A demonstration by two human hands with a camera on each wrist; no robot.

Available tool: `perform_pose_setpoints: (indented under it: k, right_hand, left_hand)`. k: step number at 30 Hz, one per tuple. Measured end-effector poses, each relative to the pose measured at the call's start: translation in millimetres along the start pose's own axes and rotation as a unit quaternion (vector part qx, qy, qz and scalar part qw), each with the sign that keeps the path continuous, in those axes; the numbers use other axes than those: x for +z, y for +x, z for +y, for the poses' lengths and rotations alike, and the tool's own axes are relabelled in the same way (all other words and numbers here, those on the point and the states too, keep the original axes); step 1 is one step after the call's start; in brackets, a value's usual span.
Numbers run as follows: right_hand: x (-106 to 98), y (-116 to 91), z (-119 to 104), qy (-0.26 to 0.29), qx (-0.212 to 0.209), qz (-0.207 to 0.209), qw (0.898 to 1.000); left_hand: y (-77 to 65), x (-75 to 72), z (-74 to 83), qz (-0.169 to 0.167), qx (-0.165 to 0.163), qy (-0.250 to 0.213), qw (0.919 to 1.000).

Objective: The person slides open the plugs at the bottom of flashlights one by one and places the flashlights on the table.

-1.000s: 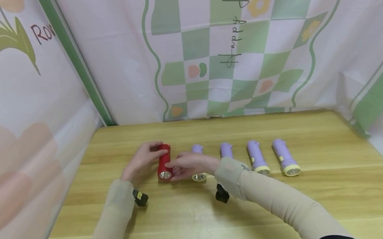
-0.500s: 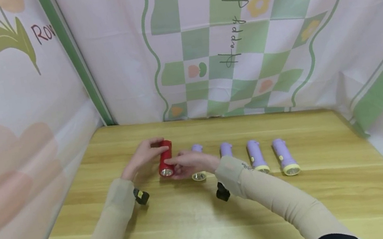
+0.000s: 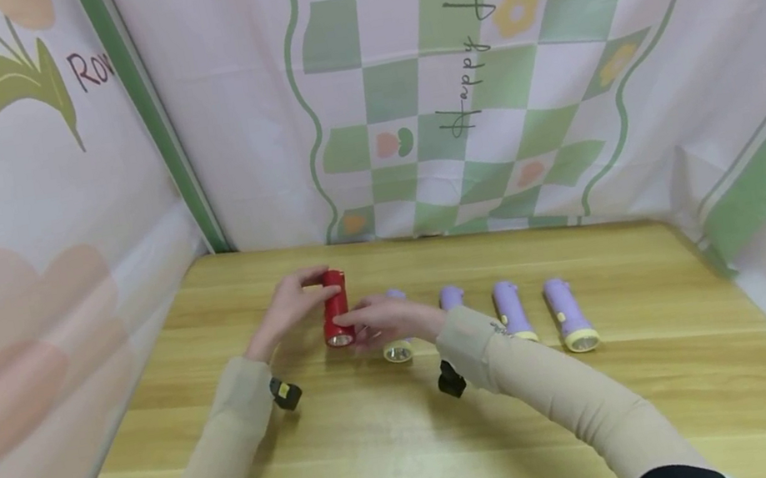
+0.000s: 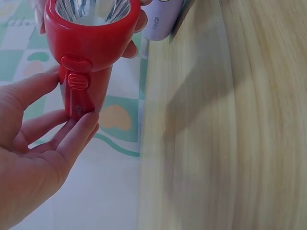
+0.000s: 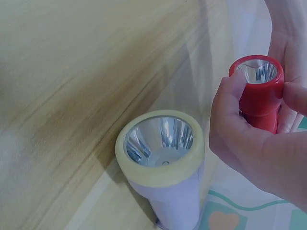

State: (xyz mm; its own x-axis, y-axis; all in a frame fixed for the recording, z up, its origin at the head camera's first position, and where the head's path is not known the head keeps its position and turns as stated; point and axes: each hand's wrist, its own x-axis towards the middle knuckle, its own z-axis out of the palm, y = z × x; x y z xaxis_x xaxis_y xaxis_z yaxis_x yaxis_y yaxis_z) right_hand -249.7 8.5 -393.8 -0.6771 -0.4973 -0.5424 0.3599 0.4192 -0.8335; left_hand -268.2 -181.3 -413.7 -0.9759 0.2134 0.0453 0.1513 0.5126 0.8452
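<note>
Both hands hold a red flashlight [image 3: 336,308] on the left side of the table. My left hand [image 3: 292,305] pinches its narrow tail end. The left wrist view shows that hand's fingertips [image 4: 86,117] on the body, just behind the ribbed switch [image 4: 78,81]. Around the lens end curl the fingers of my right hand [image 5: 261,148]; in the head view its thumb lies across the head. The lens faces the person. Right beside it, partly behind my right hand, lies a purple flashlight [image 3: 398,351] with a pale yellow rim, large in the right wrist view.
Further purple flashlights form a row to the right: one [image 3: 451,297] partly hidden by the right wrist, another [image 3: 511,307], and the last [image 3: 568,311]. The wooden table [image 3: 382,459] ends at a patterned curtain [image 3: 412,183]. Black wrist cameras [image 3: 450,380] hang under both wrists.
The red flashlight and both hands have shifted slightly away from the person and to the right. Its lens shows a narrower opening now. The purple flashlights have stayed in place.
</note>
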Motion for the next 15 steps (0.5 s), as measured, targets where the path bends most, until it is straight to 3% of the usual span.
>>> perform_pose_setpoints:
  k: [9, 15]
  right_hand:
    - [-7, -4, 1, -0.016, -0.01, 0.028, 0.999]
    - [-16, -3, 1, -0.053, -0.042, -0.005, 0.998]
  left_hand:
    - [0.8, 3.3, 3.6, 0.022, 0.016, -0.006, 0.9996]
    - [0.0, 5.1, 9.0, 0.029, 0.016, -0.019, 0.9993]
